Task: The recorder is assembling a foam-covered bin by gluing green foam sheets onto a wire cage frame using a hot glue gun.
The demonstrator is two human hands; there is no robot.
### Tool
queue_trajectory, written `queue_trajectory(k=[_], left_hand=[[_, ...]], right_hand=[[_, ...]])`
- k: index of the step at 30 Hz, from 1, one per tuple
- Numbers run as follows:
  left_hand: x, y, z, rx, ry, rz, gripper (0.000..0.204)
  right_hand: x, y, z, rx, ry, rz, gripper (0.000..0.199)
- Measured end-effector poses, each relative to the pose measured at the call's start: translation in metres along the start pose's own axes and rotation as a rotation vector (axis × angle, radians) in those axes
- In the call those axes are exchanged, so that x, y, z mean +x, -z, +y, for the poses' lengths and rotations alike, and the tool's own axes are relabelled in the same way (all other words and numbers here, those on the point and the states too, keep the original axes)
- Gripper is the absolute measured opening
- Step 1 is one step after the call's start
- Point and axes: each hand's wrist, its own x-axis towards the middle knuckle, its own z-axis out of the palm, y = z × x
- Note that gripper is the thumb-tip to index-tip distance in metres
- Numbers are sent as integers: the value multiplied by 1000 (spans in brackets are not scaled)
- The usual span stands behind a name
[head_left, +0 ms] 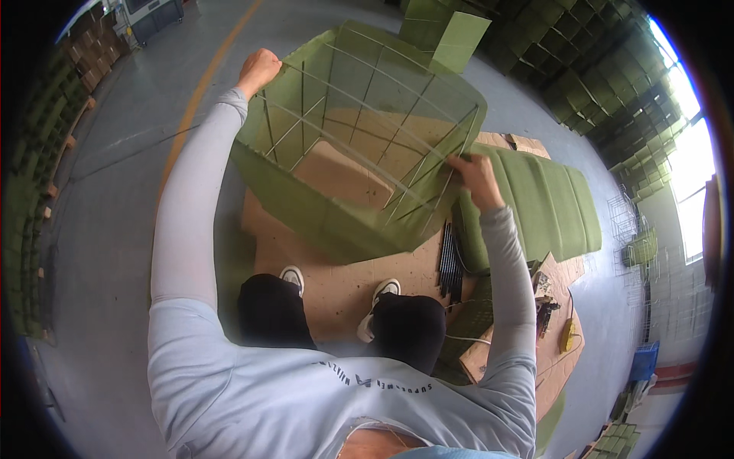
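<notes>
In front of me, above the floor, I hold up a large wire-frame basket (306, 218) wrapped in green, partly see-through fabric. Thin metal wires cross its open side in a grid. My left hand (260, 70) is closed on the far left corner of its rim, at the end of my outstretched arm. At the right side, my right hand (478, 180) is bent round the edge, fingers against the wires and fabric. Beside that hand lies a stack of folded green fabric (543, 203). What exactly each fingertip pinches is too small to tell.
Brown cardboard (336, 287) covers the floor around my feet. Several black rods (449, 264) lie near my right knee. A carton (562, 367) at the right bears a tool (544, 306) and a yellow object (566, 335). Stacked green boxes (566, 61) stand far right.
</notes>
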Motion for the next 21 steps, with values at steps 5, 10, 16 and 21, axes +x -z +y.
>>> queue_trajectory(k=[5,10,16,21], left_hand=[[-23,-12,39,-62,65,29,28],[-37,-16,97,-31,-25,92,25],[-16,3,111,107,-238,210,33],[-48,3,164,167,-408,235,21]], right_hand=[[-73,-16,13,448,-90,31,36],[-93,3,50,565,-158,-8,39],[-111,-11,50,326,-131,132,46],[-115,-38,122,251,-244,-3,45]])
